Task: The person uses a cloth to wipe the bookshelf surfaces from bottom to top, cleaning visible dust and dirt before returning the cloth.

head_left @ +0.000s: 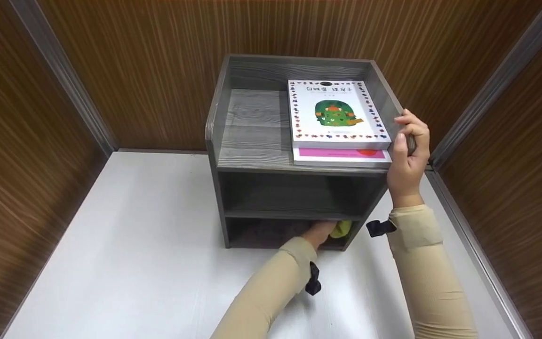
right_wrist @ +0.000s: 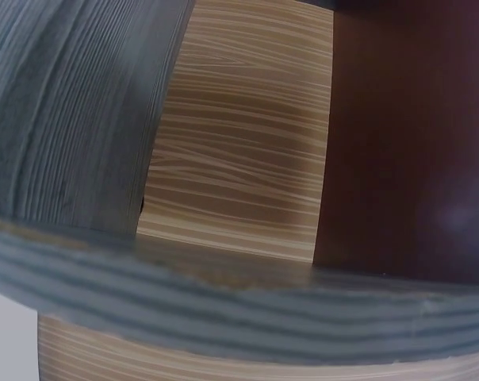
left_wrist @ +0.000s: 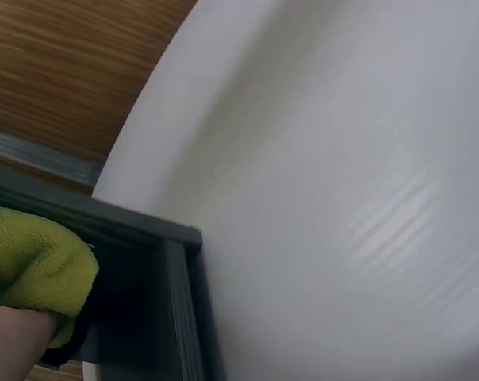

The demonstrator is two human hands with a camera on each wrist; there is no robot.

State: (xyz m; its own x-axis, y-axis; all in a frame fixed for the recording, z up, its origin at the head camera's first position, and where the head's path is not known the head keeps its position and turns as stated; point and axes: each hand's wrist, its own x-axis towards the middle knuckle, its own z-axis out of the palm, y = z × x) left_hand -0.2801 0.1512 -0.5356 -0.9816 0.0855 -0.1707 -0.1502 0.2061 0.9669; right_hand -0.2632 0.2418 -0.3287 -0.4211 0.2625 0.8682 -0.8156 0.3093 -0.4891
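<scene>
Gripping the yellow-green cloth (head_left: 341, 229) is my left hand (head_left: 322, 232), it seems, though I cannot see all its fingers from my far seat. Both are in the bottom space of the gray shelf (head_left: 257, 113), near its right side. My right hand (head_left: 410, 153) is wrapped around the front part of the shelf's right side wall (head_left: 384, 89).

I think the cloth job is partway along: the cloth is down inside the bottom space, so that part is not done yet. How much of it is done, I cannot tell, because it is dark in there and my arm is in the way.

Up on top, a white book (head_left: 339, 115) lies on a pink-and-white book (head_left: 330, 153), just beside my right thumb. The shelf stands on a white floor (head_left: 125, 235), near a brown striped wall (head_left: 299, 23).
</scene>
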